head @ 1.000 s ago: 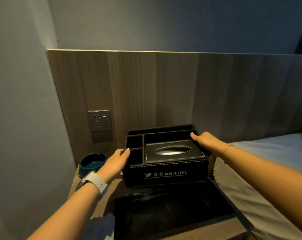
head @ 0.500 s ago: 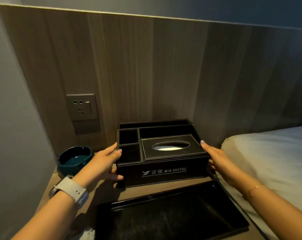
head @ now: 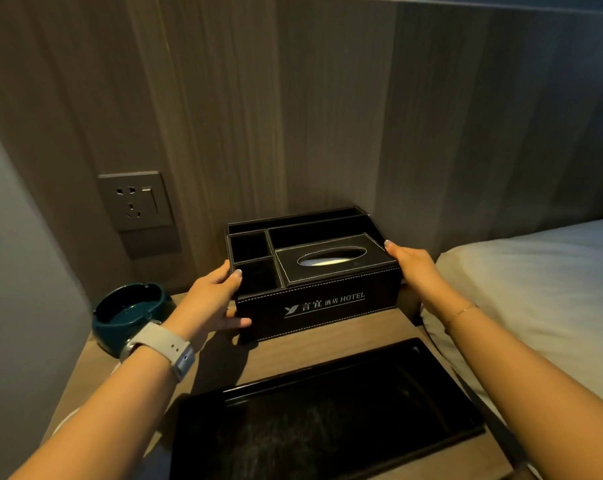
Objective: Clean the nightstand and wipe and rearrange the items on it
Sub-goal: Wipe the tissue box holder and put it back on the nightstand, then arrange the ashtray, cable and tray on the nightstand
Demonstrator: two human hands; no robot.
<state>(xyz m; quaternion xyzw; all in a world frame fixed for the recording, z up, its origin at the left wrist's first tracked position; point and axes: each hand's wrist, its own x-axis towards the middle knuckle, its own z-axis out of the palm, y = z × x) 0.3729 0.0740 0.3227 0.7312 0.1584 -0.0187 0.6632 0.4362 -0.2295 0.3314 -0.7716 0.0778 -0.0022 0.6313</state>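
A black leather hotel tissue box organiser (head: 314, 306) stands near the back of the wooden nightstand (head: 327, 344), with several empty compartments and a tissue slot on top. My left hand (head: 206, 303) grips its left front corner, fingers on the top edge and thumb on the front face. My right hand (head: 414, 268) lies flat against its right side, fingers straight and one fingertip at the top edge. I cannot tell whether the box rests on the wood or is held just above it.
A black glossy tray (head: 327, 420) lies in front of the box. A dark green ashtray (head: 127, 313) sits at the left by the grey wall. A wall socket (head: 135, 199) is set in the wood panel behind. A white bed (head: 535, 289) borders the right.
The box has gone from above the tray's far edge back toward the wall panel. My right hand slid from the rear top corner to the right side. The view dropped closer.
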